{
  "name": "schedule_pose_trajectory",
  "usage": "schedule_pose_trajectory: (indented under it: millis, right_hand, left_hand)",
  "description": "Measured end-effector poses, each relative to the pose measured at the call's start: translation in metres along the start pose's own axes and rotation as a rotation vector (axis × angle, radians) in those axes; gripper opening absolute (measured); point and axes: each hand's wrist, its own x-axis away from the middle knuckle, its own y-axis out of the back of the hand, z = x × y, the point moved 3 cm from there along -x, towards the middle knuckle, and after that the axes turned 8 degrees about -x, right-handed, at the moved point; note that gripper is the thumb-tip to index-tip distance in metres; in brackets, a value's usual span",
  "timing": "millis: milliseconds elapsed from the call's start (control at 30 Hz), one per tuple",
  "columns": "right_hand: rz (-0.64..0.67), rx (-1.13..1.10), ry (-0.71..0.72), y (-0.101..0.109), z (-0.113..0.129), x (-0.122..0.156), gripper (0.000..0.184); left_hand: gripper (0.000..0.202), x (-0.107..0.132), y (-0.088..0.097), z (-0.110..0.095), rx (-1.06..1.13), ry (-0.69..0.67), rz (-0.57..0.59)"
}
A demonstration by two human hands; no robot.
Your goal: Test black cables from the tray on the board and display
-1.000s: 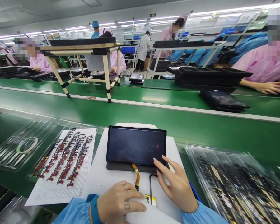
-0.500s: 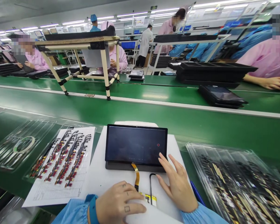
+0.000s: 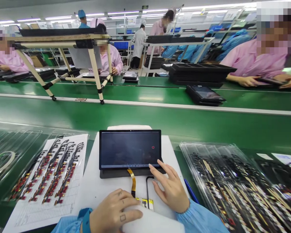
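Note:
A dark tablet screen (image 3: pixel 129 149) stands tilted on a white pad (image 3: pixel 106 187) before me, with a small red dot at its right. A gold flex cable (image 3: pixel 132 179) runs from its lower edge down to a small yellow-labelled part (image 3: pixel 145 203). My right hand (image 3: pixel 171 189) is open, fingers spread, its index fingertip touching the screen's lower right corner. My left hand (image 3: pixel 113 213) lies curled over a white block (image 3: pixel 152 223) at the bottom edge, fingers pressed on it.
A paper sheet with several red-and-black flex cables (image 3: pixel 48 173) lies to the left. A clear tray of cable parts (image 3: pixel 232 187) fills the right. Beyond runs a green conveyor (image 3: pixel 184 119); people in pink coats sit across it by black trays (image 3: pixel 199 72).
My right hand has slid slightly left along the screen's lower edge, and a thin bar now shows at the screen's bottom. My view has swung right. My left hand stays put.

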Motion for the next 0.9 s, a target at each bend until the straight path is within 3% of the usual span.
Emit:
schedule_pose_trajectory:
  millis: [200, 300, 467, 567, 633, 767, 900]
  right_hand:
    - [-0.107, -0.045, -0.098, 0.005, -0.010, 0.004, 0.026]
    - [-0.090, -0.151, -0.178, 0.010, -0.014, 0.001, 0.024]
    - [0.161, -0.381, -0.195, 0.032, 0.009, -0.010, 0.025]
    - [0.431, -0.508, -0.215, 0.044, 0.038, -0.007, 0.056]
    - [0.523, -0.501, -0.218, 0.051, 0.054, -0.001, 0.060]
    - [0.376, -0.273, -0.162, 0.065, 0.060, 0.014, 0.040]
    - [0.159, 0.040, -0.287, 0.066, 0.045, 0.042, 0.039]
  left_hand:
    - [0.038, -0.007, 0.007, -0.001, 0.003, 0.022, -0.094]
    - [0.037, -0.008, 0.009, 0.000, 0.001, 0.033, -0.102]
    - [0.037, -0.009, 0.010, -0.007, -0.095, 0.034, -0.039]
    - [0.038, -0.007, 0.010, -0.018, -0.122, 0.054, -0.046]
    - [0.038, -0.005, 0.011, -0.025, -0.070, 0.104, -0.084]
    - [0.046, -0.004, 0.010, -0.035, 0.032, 0.283, -0.130]
    - [0.009, -0.015, 0.008, -0.042, -0.017, 0.460, -0.166]
